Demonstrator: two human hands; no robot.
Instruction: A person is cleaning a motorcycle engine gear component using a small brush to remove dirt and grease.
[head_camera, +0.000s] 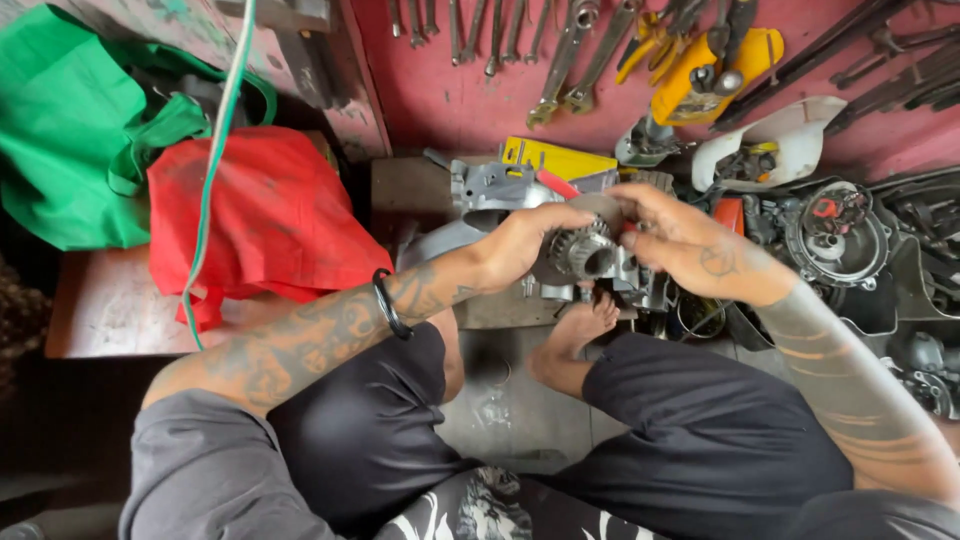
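My left hand (525, 240) and my right hand (685, 240) both grip a grey metal engine part (588, 252) with a toothed gear on its face. The left hand clasps its left side, the right hand its right side and top. The part is held above a metal engine casing (490, 190) that lies on the floor in front of me. A black band circles my left wrist. My bare foot (580, 330) rests just below the part, between my knees in dark trousers.
A red cloth bag (270, 215) and a green bag (70, 130) lie at left. Wrenches (560, 60) and other tools hang on the red wall. A yellow tool (700, 75), a white cover (790, 135) and several dark engine parts (840, 230) crowd the right.
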